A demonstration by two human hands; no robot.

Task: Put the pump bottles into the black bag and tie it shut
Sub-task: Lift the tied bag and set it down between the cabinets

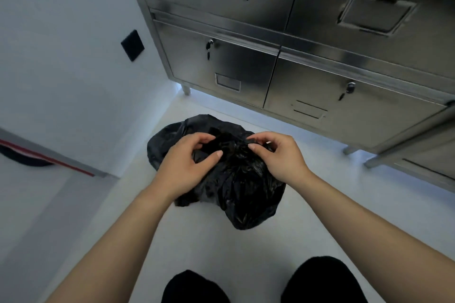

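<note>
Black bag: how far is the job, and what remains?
Done, apparently: no bottles lie outside, and the bag bulges, contents hidden. In hand: the left hand and right hand pinch its gathered top. Left: no finished knot shows, so tying remains.

Black bag (pixel 248 194) opaque, contents hidden. Gathered mouth sits between left grip (pixel 182 167) and right grip (pixel 280 157); fingertips sunk in the folds, knot or no knot can't tell. Left grip covers part of bag's left side. Steel cabinet (pixel 320 32) cut by top and right edges. Knees (pixel 322 280) cut by bottom edge. Dark curved thing (pixel 24 157) cut off at left edge, unidentifiable.
</note>
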